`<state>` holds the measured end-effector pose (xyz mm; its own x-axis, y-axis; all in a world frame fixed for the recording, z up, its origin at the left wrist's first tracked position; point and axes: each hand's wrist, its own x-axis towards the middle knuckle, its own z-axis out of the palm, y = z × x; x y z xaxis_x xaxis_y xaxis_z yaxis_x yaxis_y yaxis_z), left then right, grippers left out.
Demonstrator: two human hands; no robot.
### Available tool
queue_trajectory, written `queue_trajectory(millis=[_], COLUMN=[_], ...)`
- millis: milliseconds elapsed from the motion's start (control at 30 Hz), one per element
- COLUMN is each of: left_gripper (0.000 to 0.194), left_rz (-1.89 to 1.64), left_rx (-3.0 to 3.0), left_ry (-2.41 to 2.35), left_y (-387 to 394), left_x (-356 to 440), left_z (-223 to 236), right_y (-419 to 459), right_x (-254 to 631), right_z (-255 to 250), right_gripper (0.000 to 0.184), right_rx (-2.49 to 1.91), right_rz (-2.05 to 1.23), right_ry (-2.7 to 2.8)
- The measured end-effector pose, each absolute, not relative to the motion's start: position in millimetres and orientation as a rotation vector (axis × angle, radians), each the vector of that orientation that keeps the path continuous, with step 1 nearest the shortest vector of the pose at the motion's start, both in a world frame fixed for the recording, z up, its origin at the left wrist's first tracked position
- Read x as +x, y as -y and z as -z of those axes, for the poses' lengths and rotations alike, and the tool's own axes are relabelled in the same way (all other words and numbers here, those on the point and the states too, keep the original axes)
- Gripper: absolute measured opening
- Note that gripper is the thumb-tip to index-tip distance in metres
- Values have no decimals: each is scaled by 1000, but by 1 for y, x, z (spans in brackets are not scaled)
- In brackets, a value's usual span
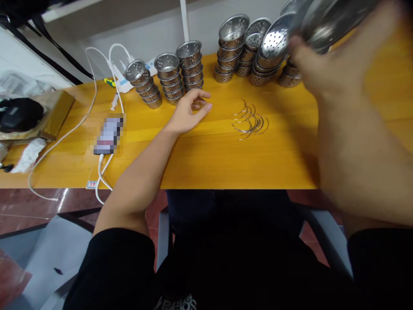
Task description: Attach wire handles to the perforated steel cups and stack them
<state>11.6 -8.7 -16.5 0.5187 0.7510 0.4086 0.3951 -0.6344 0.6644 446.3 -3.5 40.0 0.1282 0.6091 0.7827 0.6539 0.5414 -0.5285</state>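
Observation:
My left hand [190, 113] rests on the yellow wooden table [206, 155], fingers loosely curled and pinching a thin wire ring I can barely make out. It lies just in front of stacks of perforated steel cups [179, 71]. My right hand [329, 64] is raised close to the camera at the upper right, blurred by motion, and grips a stack of perforated steel cups [290, 30] tilted on its side. A small pile of curved wire handles [250, 120] lies on the table between the two hands.
More cup stacks [240, 49] stand along the table's back edge. A phone [109, 133] with white cables [97, 86] lies at the left, beside a power strip [125, 79], a gold box [58, 114] and a black object [19, 114].

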Motion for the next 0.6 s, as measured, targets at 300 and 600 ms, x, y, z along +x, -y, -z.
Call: queue_trajectory(millis=[300,600], left_gripper=[142,151], left_rz=[-889,-877], left_rx=[2418,2507], left_ry=[-749,-629], left_y=[20,0], left_x=[25,15], left_z=[6,19], right_y=[65,64], right_x=[310,288], right_z=[-9,24], right_gripper=[111,116], right_rx=[-757,-835], right_rz=[-451,-461], right_ry=[2157,2067])
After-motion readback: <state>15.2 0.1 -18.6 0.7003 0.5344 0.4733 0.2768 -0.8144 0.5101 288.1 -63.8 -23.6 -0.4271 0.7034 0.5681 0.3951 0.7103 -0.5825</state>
